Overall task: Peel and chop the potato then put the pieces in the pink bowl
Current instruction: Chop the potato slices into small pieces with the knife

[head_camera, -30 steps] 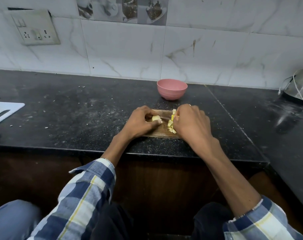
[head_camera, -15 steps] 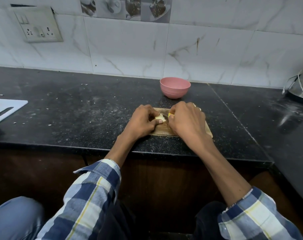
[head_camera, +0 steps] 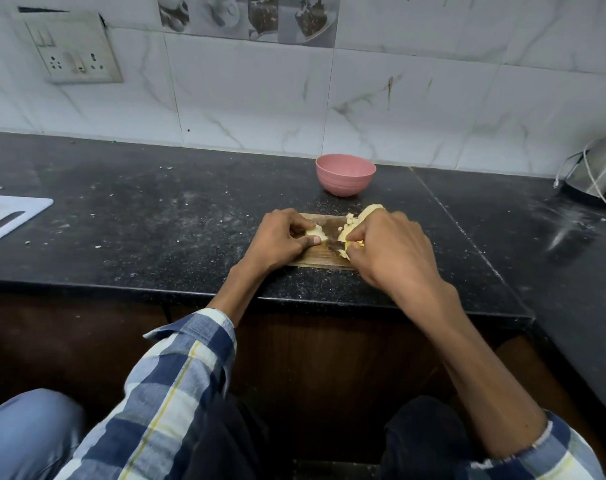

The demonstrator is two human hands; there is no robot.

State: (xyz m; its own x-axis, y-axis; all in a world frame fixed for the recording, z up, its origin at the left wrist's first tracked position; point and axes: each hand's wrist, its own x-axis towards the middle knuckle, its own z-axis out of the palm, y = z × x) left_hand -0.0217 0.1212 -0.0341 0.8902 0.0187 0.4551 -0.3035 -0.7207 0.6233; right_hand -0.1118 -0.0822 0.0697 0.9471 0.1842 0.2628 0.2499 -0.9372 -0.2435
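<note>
A small wooden cutting board point(head_camera: 324, 261) lies on the black counter near its front edge. My left hand point(head_camera: 280, 242) pinches a pale peeled potato piece point(head_camera: 316, 232) on the board. My right hand point(head_camera: 391, 251) grips a knife with a yellow handle point(head_camera: 357, 242); its blade point(head_camera: 334, 247) lies low on the board beside the piece. Chopped potato pieces point(head_camera: 355, 221) are heaped on the board behind my right hand, partly hidden by it. The pink bowl point(head_camera: 345, 174) stands just beyond the board, near the wall; I cannot see inside it.
A white cutting board point(head_camera: 14, 216) with a dark knife on it lies at the left edge. A steel appliance point(head_camera: 599, 168) with a cord sits at the far right. Scraps dot the black counter point(head_camera: 156, 220). A wall socket point(head_camera: 74, 51) is at upper left.
The hands have drawn slightly apart on the board, exposing the blade between them. The view has shifted, and the heap of chopped pieces shows behind my right hand.
</note>
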